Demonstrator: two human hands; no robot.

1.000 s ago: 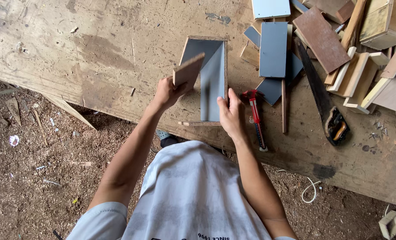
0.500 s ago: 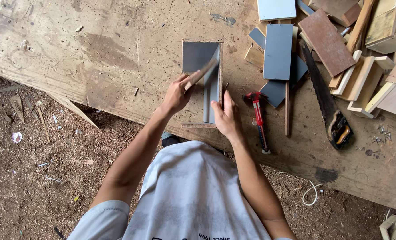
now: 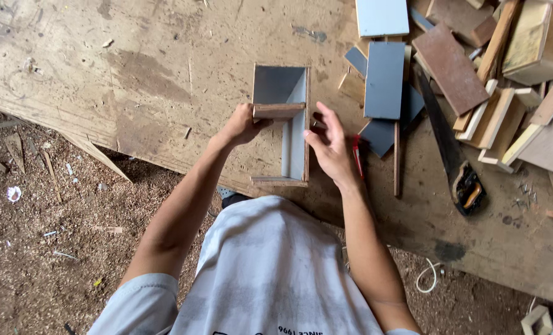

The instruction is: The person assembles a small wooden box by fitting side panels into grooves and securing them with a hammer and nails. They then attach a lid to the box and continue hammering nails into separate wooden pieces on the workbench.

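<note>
A small open box frame [image 3: 296,138] of grey-faced boards stands on the plywood workbench [image 3: 133,74], right in front of me. My left hand [image 3: 242,124] grips a small wooden panel [image 3: 279,111] and holds it crosswise inside the frame, edge up. My right hand [image 3: 329,146] is beside the frame's right wall, fingers spread, fingertips touching or nearly touching it, holding nothing.
A red-handled tool [image 3: 357,156] lies just right of my right hand. Grey and brown board offcuts [image 3: 385,80] and wood blocks [image 3: 537,43] crowd the bench's right side, with a hand saw [image 3: 453,155] among them. Nails [image 3: 524,192] lie near it. Sawdust covers the floor [image 3: 40,248].
My left hand has carried the small panel from above the frame down into it, turning it crosswise. My right hand moved from the frame's near end up along its right wall.
</note>
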